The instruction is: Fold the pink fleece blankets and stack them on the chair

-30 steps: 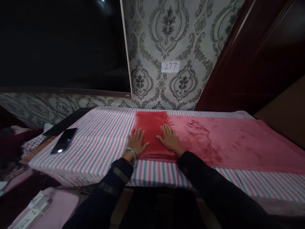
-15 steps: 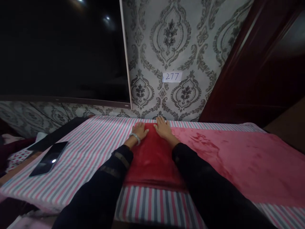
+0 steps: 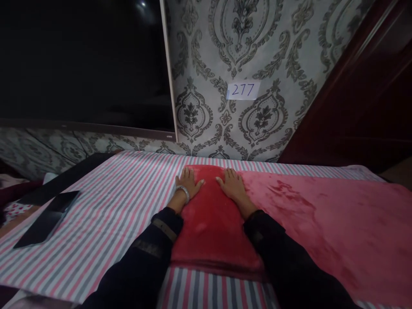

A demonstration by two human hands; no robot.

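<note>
A plush red cloth lies on a striped sheet (image 3: 128, 193). Its folded part (image 3: 214, 223), a darker red, is between my forearms, and a flat pink-red stretch (image 3: 350, 219) spreads to the right. My left hand (image 3: 188, 183), with a bracelet at the wrist, rests flat with fingers extended on the folded part's far left edge. On the far right side of that part, my right hand (image 3: 232, 184) presses palm down, fingers spread. Neither hand grips anything.
A black phone (image 3: 48, 219) lies on the sheet at the left. Behind are a large dark screen (image 3: 83, 64), patterned wallpaper with a paper label (image 3: 243, 90) reading 277, and dark red glossy wood (image 3: 360, 94) at the right.
The view has shifted and come somewhat closer. My right hand has moved a little away from my left hand. The folded cloth's surface looks brighter red and rounder at its far edge.
</note>
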